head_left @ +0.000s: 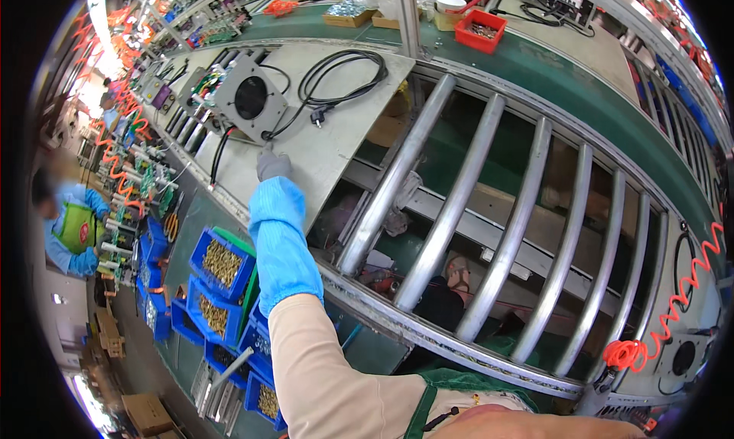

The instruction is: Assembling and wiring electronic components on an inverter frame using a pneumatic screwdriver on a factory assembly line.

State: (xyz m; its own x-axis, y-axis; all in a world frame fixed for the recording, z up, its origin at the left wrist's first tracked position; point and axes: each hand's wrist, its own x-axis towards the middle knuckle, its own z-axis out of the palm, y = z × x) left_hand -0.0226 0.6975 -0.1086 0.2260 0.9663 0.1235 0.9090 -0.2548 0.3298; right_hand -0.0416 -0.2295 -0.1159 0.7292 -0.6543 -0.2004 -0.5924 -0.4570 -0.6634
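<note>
My left hand (273,165), in a grey glove and blue sleeve, reaches to the near corner of a grey metal housing (274,112) with a round black grille. Its fingers look closed at the corner, beside the spot where a black power cord (312,97) enters; anything pinched in them is too small to make out. The cord lies looped on the pale board, its plug (317,117) near the housing. At the lower right, my right hand (593,398) appears closed around an air screwdriver (606,379) on an orange coiled hose (627,355); its fingers are barely visible.
Metal rollers (482,202) with open gaps run right of the board (359,122). Blue bins (222,265) of brass-coloured parts stand left of my arm. A red bin (480,31) sits across the green bench. Another person (73,225) works at far left. Another grilled housing (680,359) is at far right.
</note>
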